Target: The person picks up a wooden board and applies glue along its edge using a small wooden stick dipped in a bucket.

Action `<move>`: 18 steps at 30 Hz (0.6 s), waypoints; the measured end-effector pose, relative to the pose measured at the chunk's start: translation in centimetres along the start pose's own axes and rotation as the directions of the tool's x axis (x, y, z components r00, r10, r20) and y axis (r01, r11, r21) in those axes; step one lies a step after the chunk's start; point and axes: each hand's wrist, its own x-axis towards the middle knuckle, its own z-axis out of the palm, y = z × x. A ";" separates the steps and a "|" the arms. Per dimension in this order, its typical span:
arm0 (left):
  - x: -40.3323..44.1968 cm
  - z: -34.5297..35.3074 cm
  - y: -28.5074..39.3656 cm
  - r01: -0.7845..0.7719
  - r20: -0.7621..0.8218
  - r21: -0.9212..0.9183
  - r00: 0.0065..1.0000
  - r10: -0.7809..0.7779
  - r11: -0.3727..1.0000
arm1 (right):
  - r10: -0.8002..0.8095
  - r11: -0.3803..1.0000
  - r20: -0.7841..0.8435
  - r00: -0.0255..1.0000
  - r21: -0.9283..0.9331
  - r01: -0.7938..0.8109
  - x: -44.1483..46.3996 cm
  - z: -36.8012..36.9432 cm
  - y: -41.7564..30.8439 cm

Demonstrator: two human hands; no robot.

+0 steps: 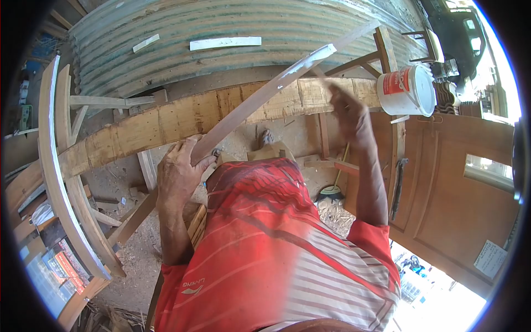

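My left hand (181, 169) is closed around the near end of a long wooden strip (249, 106). The strip slants up and to the right, crossing above a thick wooden plank (182, 119). White paste (321, 53) coats part of its upper face toward the far end. My right hand (349, 113), blurred by motion, is beside that far part with its fingers curled. A thin, smeared shape (319, 73) reaches from the fingers toward the strip; I cannot make out what it is. On the plank's right end a white bucket (423, 91) with a red label lies tilted.
Corrugated metal sheeting (166, 61) lies beyond the plank, with a white-coated piece (225, 43) and a smaller one (146, 43) on it. At left, a long white-edged board (52, 160) leans by wooden frames. A broom (331, 192) stands below; a wooden door (437, 171) is at right.
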 end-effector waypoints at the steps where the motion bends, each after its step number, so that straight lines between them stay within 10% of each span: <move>1: 0.0 -0.2 0.1 0.014 0.018 0.005 1.000 -0.014 1.000 | 0.103 0.993 -0.052 0.993 -0.052 -0.106 1.2 -1.2 1.4; 7: 0.1 0.4 0.3 0.051 0.004 0.020 0.999 -0.051 0.999 | -0.166 0.942 -0.119 0.979 -0.311 0.122 5.2 -3.8 5.4; 18: 0.3 0.6 1.4 0.139 -0.025 0.049 0.990 -0.137 0.989 | -0.166 0.949 0.121 0.979 -0.251 0.192 1.6 -2.5 2.2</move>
